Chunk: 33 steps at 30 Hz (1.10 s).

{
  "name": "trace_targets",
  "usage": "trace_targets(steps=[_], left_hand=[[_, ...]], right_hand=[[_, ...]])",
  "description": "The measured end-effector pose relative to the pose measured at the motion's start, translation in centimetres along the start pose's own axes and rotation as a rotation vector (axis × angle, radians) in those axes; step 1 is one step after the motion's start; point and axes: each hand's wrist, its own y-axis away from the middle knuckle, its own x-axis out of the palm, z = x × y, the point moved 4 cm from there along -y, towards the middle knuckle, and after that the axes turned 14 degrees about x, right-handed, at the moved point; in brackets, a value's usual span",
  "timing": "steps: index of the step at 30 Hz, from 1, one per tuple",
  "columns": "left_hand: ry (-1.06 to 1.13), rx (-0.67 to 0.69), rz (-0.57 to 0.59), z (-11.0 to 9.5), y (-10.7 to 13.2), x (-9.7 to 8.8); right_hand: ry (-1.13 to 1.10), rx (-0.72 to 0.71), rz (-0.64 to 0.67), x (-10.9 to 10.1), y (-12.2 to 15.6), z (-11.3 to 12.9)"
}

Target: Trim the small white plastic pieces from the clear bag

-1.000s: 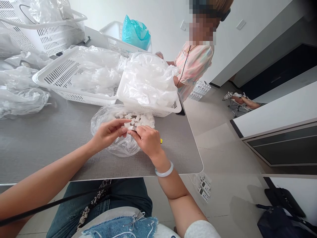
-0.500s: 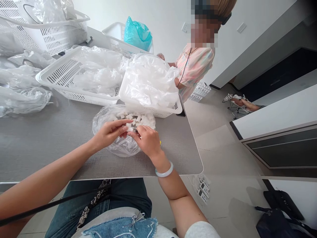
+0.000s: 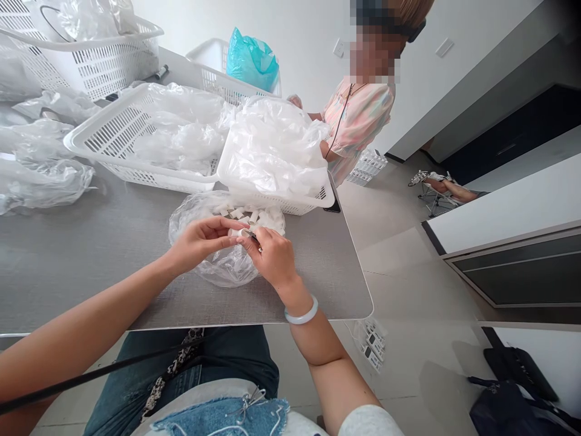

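Together the left hand (image 3: 200, 242) and right hand (image 3: 272, 257) pinch one small piece (image 3: 244, 232), fingertips meeting above the bag (image 3: 222, 272).

Glossy crinkled clear plastic bag (image 3: 222, 266), matt grey table (image 3: 91, 254), white slotted plastic baskets (image 3: 113, 139).

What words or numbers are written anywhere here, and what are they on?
No text here can be read clearly.
Small packs on the floor: dark print, too small to read.
Black bag: faint marks, too blurred to read.
Small white piece pinched between the left hand and right hand: no writing visible.
Nearest white basket: no writing visible.
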Motion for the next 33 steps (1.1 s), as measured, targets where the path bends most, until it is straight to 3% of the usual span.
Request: trace_targets(steps=[3,6,16,25,33], left_hand=[[0.161,-0.143,0.067,0.01,-0.01,0.09],[0.222,-0.185,0.062,0.21,0.02,-0.12],[0.222,-0.063,0.015,0.34,-0.26,-0.12],[0.216,-0.038,0.01,0.51,-0.17,-0.32],[0.137,-0.001,0.003,0.45,-0.17,-0.31]], right_hand=[[-0.016,0.0,-0.046,-0.12,0.06,-0.13],[-0.012,0.006,-0.055,-0.07,0.14,-0.3],[0.008,-0.013,-0.085,-0.1,0.29,-0.12],[0.03,-0.026,-0.158,-0.15,0.3,0.06],[-0.007,0.015,-0.123,-0.02,0.34,-0.06]])
